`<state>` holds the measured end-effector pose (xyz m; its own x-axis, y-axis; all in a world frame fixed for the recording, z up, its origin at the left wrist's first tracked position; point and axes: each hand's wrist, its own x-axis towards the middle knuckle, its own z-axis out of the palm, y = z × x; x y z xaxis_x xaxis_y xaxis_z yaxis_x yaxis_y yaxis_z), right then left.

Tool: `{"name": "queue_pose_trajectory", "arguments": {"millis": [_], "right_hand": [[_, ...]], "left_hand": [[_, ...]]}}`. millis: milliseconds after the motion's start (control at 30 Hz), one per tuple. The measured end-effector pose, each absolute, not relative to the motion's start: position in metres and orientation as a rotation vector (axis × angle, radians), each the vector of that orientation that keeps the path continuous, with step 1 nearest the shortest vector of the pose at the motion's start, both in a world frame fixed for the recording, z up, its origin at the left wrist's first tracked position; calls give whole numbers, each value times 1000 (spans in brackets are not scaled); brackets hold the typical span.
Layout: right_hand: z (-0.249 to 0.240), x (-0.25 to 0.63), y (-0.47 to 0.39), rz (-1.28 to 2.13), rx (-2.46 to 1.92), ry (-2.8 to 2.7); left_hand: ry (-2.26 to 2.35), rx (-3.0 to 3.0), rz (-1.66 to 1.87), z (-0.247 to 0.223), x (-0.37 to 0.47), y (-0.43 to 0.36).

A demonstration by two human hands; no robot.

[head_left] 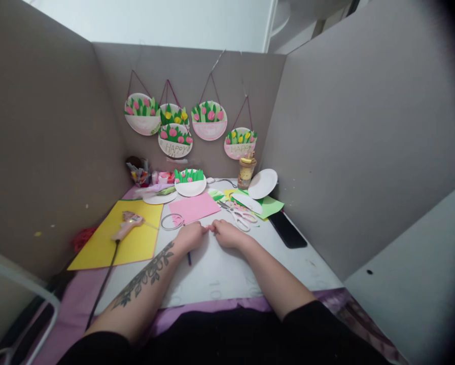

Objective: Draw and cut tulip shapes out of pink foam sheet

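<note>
Close together over the white tabletop (227, 274), my left hand (191, 235) and my right hand (226, 233) are both closed in a pinch. Between their fingertips shows a small pink paper piece (210, 228), its shape mostly covered by the fingers. A dark pen (189, 258) sticks out from beneath my left wrist. Just beyond that hand lie a thin ring (171, 221) and a pink sheet (197, 207). White-handled scissors (241, 217) rest past my right hand, partly open.
A pink glue gun (128, 224) lies on a yellow sheet (145, 243), its cord running toward me. On the right are a phone (288, 229), green paper (272, 207), a paper plate (263, 184) and a cup (245, 175). Paper-plate flower baskets (209, 129) hang on the back panel.
</note>
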<state>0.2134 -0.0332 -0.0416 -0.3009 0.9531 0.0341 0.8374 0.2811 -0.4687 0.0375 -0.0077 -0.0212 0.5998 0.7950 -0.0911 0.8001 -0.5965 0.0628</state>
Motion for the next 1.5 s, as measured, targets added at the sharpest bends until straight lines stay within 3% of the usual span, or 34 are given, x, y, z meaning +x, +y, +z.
{"name": "queue_pose_trajectory", "arguments": {"millis": [1500], "right_hand": [[-37,214,-36,721,-1547,-2113]], "left_hand": [[1388,2705,37,-32,40,1]]}}
